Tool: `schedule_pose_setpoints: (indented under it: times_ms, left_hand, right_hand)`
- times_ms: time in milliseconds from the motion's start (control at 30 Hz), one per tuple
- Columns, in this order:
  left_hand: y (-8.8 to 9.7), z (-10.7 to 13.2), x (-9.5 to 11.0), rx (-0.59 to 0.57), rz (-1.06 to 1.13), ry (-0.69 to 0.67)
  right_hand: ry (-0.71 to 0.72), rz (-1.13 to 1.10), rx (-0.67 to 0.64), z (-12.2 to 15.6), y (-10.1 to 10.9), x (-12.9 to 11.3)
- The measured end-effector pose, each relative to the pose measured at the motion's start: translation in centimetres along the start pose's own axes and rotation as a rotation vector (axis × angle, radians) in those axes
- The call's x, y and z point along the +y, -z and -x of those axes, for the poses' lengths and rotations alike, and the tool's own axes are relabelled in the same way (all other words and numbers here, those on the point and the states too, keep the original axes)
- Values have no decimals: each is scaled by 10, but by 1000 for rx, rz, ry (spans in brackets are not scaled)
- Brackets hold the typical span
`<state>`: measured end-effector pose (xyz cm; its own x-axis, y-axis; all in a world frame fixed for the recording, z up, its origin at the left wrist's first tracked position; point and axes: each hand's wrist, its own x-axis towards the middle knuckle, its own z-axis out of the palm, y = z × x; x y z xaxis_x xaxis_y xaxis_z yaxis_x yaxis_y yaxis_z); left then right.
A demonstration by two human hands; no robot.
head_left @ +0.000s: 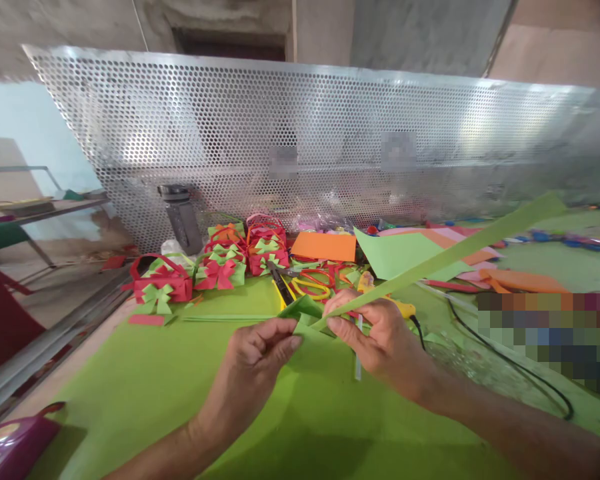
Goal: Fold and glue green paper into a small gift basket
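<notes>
My left hand (260, 360) pinches the edge of a small folded green paper piece (307, 313) in front of me. A long light-green paper strip (445, 257) runs up to the right from that piece, and my right hand (375, 333) grips it near its lower end between thumb and fingers. The strip's lower end overlaps the folded piece; whether they are joined I cannot tell. Just beyond my hands lie black-and-yellow pliers (283, 287), scissors with yellow handles (310, 288) and a yellow glue gun (405, 309), partly hidden by my right hand.
Small red and green paper baskets with bows (163, 287) stand at the back left beside a grey bottle (180, 217). Orange card (324, 247) and green sheets (405, 252) lie behind. A black cord (510, 360) crosses the right side; a purple object (17, 440) sits front left.
</notes>
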<state>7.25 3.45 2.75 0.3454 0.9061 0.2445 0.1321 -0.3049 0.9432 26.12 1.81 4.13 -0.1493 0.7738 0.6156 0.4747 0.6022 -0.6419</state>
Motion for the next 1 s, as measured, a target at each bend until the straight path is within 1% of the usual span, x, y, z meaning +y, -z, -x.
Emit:
schedule_pose_setpoints:
  times_ms: [167, 400, 567, 700, 800, 867, 1000]
  left_hand:
    - [-1, 0, -1, 15, 6, -23]
    - [-2, 0, -1, -8, -10, 15]
    - [-2, -2, 1, -17, 22, 37]
    - [-3, -2, 2, -26, 55, 34]
    - [-5, -1, 4, -10, 76, 50]
    - [-5, -1, 4, 9, 101, 62]
    - [-4, 1, 5, 22, 114, 74]
  right_hand:
    - [17, 8, -31, -1, 0, 1]
    - [-56, 81, -61, -1, 2, -3]
    - [-17, 102, -64, -3, 2, -2]
    - [14, 69, -71, -5, 2, -2]
    - [-26, 75, -87, -5, 1, -3]
    - [-60, 93, -74, -4, 1, -4]
    - [-89, 113, -82, -3, 1, -5]
